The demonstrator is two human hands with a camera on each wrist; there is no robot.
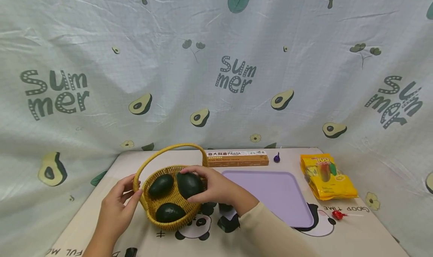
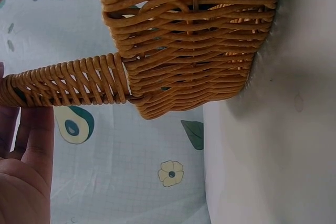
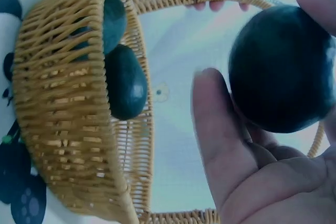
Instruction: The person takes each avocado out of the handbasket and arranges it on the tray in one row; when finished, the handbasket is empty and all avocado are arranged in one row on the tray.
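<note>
A yellow wicker basket (image 1: 176, 223) with a tall arched handle (image 1: 169, 148) stands at the left of the table. My left hand (image 1: 116, 206) pinches the handle's left side between thumb and fingers, as the left wrist view also shows at the woven handle (image 2: 68, 82). Over the basket's right half, my right hand (image 1: 216, 187) holds a dark green avocado (image 1: 189, 185), thumb on one side and fingers on the other. In the right wrist view this avocado (image 3: 283, 69) is above the rim. Two more avocados lie inside: one at the back left (image 1: 161, 185), another at the front (image 1: 170, 212).
Right of the basket lies a lavender tray (image 1: 267, 189), partly behind my right forearm. A pasta box (image 1: 238, 158) is at the back, beside a purple-wrapped lollipop (image 1: 277, 158). Farther right are a yellow candy bag (image 1: 328, 178) and a red lollipop (image 1: 338, 215). A printed curtain (image 1: 216, 110) hangs behind.
</note>
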